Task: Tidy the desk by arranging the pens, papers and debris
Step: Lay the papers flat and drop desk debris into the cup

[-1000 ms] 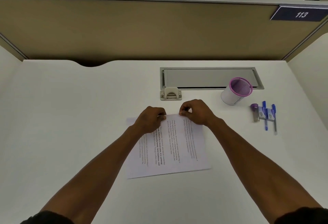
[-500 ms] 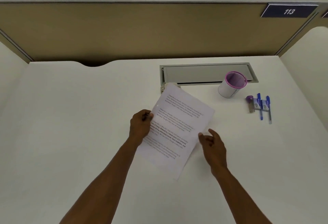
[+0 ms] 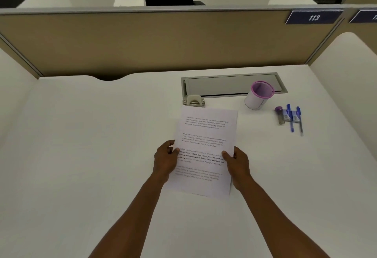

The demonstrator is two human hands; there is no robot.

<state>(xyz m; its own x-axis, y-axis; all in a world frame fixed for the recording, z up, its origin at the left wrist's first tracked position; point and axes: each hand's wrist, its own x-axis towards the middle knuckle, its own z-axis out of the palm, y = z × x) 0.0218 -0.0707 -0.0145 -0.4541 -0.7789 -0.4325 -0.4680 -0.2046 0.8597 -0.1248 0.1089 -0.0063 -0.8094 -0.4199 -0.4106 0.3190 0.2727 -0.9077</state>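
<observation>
Both forearms stretched forward, left hand (image 3: 165, 160) and right hand (image 3: 236, 162) each pinching a side edge of the paper (image 3: 205, 149), thumbs on top.

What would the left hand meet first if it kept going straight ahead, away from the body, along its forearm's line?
Probably the hole punch at the cable tray's near corner; the left hand, gripping the papers, points roughly there. Depth is unclear, so it might pass left of it.

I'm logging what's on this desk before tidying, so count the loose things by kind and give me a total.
Printed paper, held by the left hand and right hand: 1 sheet or stack, cannot tell
Blue pens: 2
Purple-rimmed cup: 1
Purple-capped tube: 1
Small white packets: 2
Hole punch: 1
Total: 8
</observation>
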